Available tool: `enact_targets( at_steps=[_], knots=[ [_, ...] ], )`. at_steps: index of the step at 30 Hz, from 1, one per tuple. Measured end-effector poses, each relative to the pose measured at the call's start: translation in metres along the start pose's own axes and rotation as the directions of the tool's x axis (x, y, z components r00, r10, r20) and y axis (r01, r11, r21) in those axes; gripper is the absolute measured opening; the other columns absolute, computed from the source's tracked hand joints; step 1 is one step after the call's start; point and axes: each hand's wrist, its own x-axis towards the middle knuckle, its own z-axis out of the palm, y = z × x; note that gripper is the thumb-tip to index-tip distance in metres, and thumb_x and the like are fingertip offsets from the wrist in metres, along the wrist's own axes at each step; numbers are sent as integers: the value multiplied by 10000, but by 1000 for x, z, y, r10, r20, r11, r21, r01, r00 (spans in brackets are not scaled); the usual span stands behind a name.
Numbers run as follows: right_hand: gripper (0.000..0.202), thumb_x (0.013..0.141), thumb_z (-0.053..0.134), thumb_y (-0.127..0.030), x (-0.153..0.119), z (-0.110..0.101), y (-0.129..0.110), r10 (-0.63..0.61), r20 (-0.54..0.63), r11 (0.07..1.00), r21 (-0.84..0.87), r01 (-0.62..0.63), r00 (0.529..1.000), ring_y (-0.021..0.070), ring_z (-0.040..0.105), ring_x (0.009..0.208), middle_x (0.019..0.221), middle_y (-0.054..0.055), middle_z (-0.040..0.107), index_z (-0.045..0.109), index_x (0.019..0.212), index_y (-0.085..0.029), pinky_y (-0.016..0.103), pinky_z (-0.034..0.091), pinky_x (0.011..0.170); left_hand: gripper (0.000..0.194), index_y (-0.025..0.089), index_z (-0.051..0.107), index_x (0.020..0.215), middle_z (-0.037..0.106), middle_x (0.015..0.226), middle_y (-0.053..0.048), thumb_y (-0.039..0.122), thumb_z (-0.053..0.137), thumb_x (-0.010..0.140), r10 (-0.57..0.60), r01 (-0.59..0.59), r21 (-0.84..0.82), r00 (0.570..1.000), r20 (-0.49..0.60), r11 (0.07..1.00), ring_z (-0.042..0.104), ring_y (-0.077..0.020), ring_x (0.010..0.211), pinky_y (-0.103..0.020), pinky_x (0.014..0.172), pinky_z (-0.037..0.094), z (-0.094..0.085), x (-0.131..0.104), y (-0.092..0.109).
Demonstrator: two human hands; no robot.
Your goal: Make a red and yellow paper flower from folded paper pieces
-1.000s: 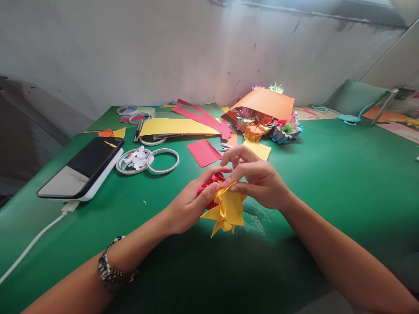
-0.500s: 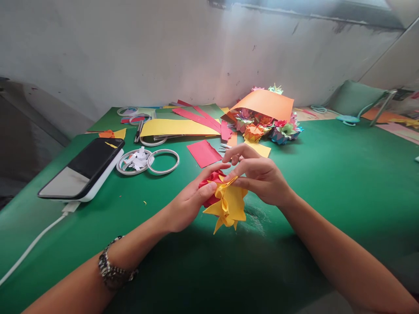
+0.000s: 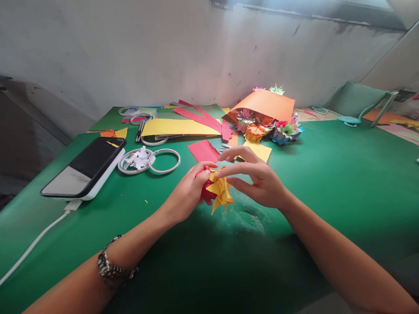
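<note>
My left hand (image 3: 183,195) is closed around a folded red and yellow paper flower (image 3: 223,192), the thumb on top near the red part. The yellow points of the flower face right and down, while its red side is partly covered by my left fingers. My right hand (image 3: 263,181) is just to the right, its fingers apart and curved. Its index and thumb tips are at the yellow petals; whether they touch is hard to make out. Behind the hands lie a red paper piece (image 3: 203,150) and a yellow paper piece (image 3: 260,150).
A phone on a white block (image 3: 85,168) with a white cable (image 3: 36,242) stands at left. Beside it are tape rings (image 3: 164,150), one holding white scraps. Paper strips (image 3: 181,127), a cutter (image 3: 139,131) and finished paper flowers (image 3: 284,131) under an orange sheet (image 3: 270,104) lie at the back.
The paper flower has turned and now shows less of its broad yellow side. My right fingers have spread apart from their grip on it. My left hand has shifted slightly left.
</note>
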Motion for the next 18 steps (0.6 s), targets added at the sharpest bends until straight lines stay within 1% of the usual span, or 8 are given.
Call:
enact_targets(
  at_steps=[4, 7, 9, 12, 14, 18],
  knots=[
    [163, 825, 532, -214, -1, 0, 1, -8, 54, 995, -97, 13, 998, 173, 508, 959, 974, 44, 556, 609, 964, -248, 388, 386, 856, 331, 178, 481, 1014, 555, 773, -18, 359, 281, 823, -14, 14, 4, 995, 98, 1000, 548, -162, 650, -259, 525, 454, -2, 0, 1],
    [123, 829, 536, -233, -1, 0, 1, -21, 117, 988, -147, 38, 993, 160, 509, 931, 967, 31, 571, 619, 917, -254, 381, 359, 856, 306, 184, 494, 983, 564, 802, -20, 355, 304, 816, -23, 20, 21, 989, 145, 1000, 543, -161, 651, -264, 528, 459, -3, 1, 0],
    [90, 825, 545, -231, 0, -1, 1, -24, 133, 993, -108, 39, 991, 145, 520, 892, 941, 26, 580, 624, 866, -235, 363, 363, 841, 270, 183, 504, 936, 556, 812, -17, 343, 326, 812, -5, 1, 27, 989, 146, 1000, 535, -155, 664, -262, 547, 463, -4, 1, -1],
    [57, 806, 571, -227, 1, -2, 1, 5, 142, 1000, 4, -6, 990, 129, 535, 837, 886, 26, 588, 618, 829, -203, 329, 395, 791, 223, 176, 500, 863, 518, 751, -3, 325, 344, 806, 24, -28, 20, 987, 156, 999, 505, -139, 641, -247, 537, 455, -3, 0, -1],
    [51, 794, 587, -224, 2, -2, 1, 19, 154, 998, 53, -27, 988, 124, 535, 823, 874, 29, 585, 620, 817, -192, 314, 409, 771, 228, 176, 489, 862, 497, 717, 5, 333, 332, 814, 27, -29, 8, 982, 185, 1000, 489, -128, 600, -246, 518, 450, -3, -1, -2],
    [48, 786, 596, -203, 4, -4, 0, -5, 169, 996, 91, -10, 986, 115, 524, 813, 874, 40, 569, 628, 795, -168, 294, 424, 750, 258, 177, 499, 909, 502, 724, 5, 336, 312, 831, 31, -38, 29, 973, 230, 999, 490, -123, 589, -252, 530, 445, -3, -1, -2]
  ],
)
